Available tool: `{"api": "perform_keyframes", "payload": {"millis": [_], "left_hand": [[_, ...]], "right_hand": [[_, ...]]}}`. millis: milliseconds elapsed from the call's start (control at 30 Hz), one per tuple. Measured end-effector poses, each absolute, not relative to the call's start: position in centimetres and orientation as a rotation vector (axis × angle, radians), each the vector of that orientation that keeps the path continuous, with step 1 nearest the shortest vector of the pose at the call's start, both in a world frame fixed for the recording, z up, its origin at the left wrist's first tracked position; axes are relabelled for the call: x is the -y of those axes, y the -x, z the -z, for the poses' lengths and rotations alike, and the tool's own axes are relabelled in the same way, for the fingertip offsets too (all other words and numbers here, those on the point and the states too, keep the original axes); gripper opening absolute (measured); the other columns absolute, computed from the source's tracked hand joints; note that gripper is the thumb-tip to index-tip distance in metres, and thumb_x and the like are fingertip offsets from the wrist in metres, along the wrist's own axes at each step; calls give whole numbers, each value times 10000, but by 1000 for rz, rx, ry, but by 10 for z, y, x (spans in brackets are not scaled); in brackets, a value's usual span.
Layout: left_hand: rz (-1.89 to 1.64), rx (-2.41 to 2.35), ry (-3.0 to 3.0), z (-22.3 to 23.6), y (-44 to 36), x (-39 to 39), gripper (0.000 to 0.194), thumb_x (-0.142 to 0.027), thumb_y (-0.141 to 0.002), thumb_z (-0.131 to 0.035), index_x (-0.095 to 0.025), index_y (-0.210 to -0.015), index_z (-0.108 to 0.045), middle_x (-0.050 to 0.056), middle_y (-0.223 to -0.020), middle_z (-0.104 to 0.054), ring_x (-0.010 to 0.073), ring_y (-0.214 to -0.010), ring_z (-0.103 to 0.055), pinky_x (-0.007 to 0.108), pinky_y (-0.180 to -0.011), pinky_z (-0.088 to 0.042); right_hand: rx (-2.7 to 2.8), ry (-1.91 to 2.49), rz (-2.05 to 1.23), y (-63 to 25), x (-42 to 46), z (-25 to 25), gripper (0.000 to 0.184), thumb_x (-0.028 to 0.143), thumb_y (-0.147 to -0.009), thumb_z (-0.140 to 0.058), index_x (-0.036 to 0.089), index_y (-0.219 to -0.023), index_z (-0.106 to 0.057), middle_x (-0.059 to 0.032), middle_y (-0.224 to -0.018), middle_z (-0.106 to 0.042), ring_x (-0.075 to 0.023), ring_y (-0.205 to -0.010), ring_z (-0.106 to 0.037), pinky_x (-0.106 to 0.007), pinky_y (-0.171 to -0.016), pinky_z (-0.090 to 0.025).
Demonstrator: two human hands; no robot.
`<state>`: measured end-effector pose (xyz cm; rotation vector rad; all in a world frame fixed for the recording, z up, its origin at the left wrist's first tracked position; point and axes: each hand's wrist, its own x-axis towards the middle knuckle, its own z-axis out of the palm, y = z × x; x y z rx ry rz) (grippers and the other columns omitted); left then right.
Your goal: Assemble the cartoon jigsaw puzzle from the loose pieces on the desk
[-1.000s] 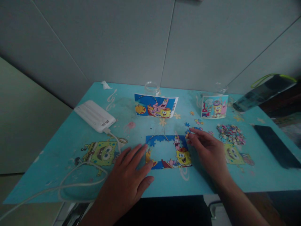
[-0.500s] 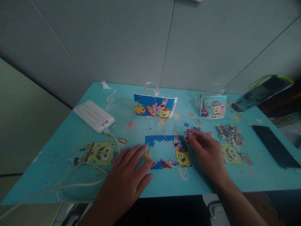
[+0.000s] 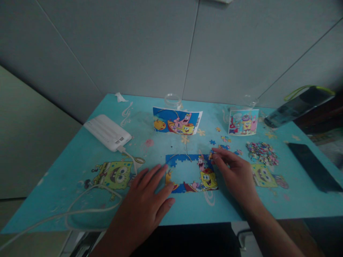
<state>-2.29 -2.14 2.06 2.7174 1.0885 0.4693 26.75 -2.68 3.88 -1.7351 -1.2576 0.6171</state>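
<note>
A partly assembled jigsaw puzzle point(image 3: 208, 179) lies flat on the blue table, its border joined around a bare middle. My left hand point(image 3: 150, 194) rests with spread fingers at the puzzle's left edge, fingertips touching it. At its upper right corner, my right hand point(image 3: 232, 167) pinches a small puzzle piece point(image 3: 211, 155) between thumb and fingers. Several loose pieces point(image 3: 224, 146) lie just beyond that hand. Behind the puzzle stands a picture card point(image 3: 177, 121) showing a matching cartoon boat scene.
A heap of small puzzle pieces point(image 3: 262, 153) lies to the right, below a second picture card point(image 3: 243, 122). Farther right are a black phone point(image 3: 314, 167) and a dark bottle point(image 3: 298, 105). On the left sit a white power bank point(image 3: 107, 132) and its cable point(image 3: 88, 211). A clear jar point(image 3: 173, 101) stands behind.
My right hand has shifted very slightly left, with the pinched piece closer to the puzzle's upper right corner. My left hand stays in place.
</note>
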Motion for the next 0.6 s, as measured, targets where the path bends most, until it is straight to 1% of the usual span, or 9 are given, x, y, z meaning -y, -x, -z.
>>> {"api": "perform_keyframes", "payload": {"millis": [300,467,600], "left_hand": [[-503,-1084,-2705,-21,22,21,265,-325,-997,-553,-288,-1241,-652,105,-1547,-461,329,-1426,-411,616,-1120,-373],[-526,-1093,-2671,-21,21,21,256,-375,-1001,-555,-298,-1218,-666,99,-1530,-487,324,-1412,-433,614,-1119,-375],[-535,-1094,-2679,-22,20,20,257,-367,-1007,-543,-291,-1219,-667,102,-1535,-483,319,-1414,-434,608,-1128,-368]], "right_hand": [[1298,1752,-582,-267,28,-41,266,373,-927,-674,220,-1132,-747,-56,-944,-764,-214,-798,-683,-350,-687,-542],[1283,1719,-622,-265,27,-40,216,369,-899,-707,203,-1029,-753,-54,-887,-757,-197,-737,-670,-326,-653,-533],[1199,1662,-754,-265,26,-42,194,380,-869,-741,198,-935,-726,-50,-854,-745,-183,-721,-667,-300,-635,-525]]}}
